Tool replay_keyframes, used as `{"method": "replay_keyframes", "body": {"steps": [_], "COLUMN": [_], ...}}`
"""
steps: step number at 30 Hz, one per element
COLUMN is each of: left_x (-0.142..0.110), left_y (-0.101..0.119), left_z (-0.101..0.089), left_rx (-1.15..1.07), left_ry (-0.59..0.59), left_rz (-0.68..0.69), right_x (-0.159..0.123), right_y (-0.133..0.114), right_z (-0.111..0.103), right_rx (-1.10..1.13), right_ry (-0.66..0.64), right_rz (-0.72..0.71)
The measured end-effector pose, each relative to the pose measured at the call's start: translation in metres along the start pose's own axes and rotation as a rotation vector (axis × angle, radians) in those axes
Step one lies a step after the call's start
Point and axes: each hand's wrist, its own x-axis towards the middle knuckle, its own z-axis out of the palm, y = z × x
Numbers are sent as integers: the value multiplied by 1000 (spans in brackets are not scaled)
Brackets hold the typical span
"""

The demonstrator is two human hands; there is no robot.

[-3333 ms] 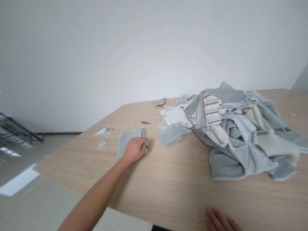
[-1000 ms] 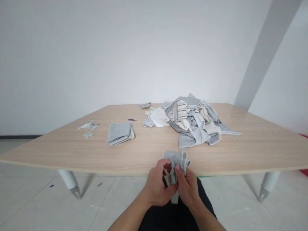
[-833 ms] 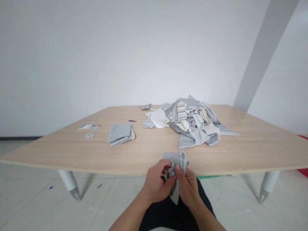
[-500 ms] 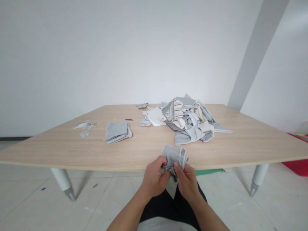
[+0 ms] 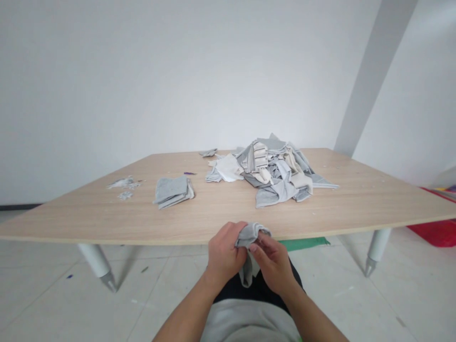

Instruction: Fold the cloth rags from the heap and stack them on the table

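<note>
A piece of grey cloth [image 5: 252, 232] is bunched between my hands at the table's front edge, one end hanging down over my lap. My left hand [image 5: 226, 249] is closed around its left side. My right hand [image 5: 272, 259] pinches its right edge, fingertips partly hidden in the fold. Beyond my hands lies a heap of grey, beige, white and striped cloth pieces [image 5: 280, 173]. To the left sits a neat stack of folded grey cloths [image 5: 173, 191].
Thread scraps [image 5: 125, 184] lie at the table's left. A small purple tool [image 5: 190, 173] rests behind the stack, and a small grey cloth [image 5: 208, 153] near the back edge. Under the wooden table [image 5: 117, 223] are a green strip [image 5: 304, 243] and, at right, a red thing [image 5: 432, 232].
The grey cloth has been bunched and turned over, its upper part now folded down and an end hanging lower. My left hand has wrapped round it. The view has shifted slightly.
</note>
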Motion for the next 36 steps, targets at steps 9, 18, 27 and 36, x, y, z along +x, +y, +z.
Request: {"method": "replay_keyframes", "body": {"steps": [9,18,27,36], "left_x": [-1,-6,-15,-13], "left_y": [-15,-17,-21,-12], "left_z": [16,17,22,19], "left_rx": [-88,-237,-331,-626], "left_ry": [-31,-10,-49,-189], "left_rz": [-21,-202,-317,-466], "right_x": [-9,-13,-14,-14], "right_y": [28,29,23,23], "right_z": [-4,-8,-1,1], "right_rx": [-56,-188,22,389], "right_ry": [61,141,197,51], "right_rz": [21,51,-132,-70]}}
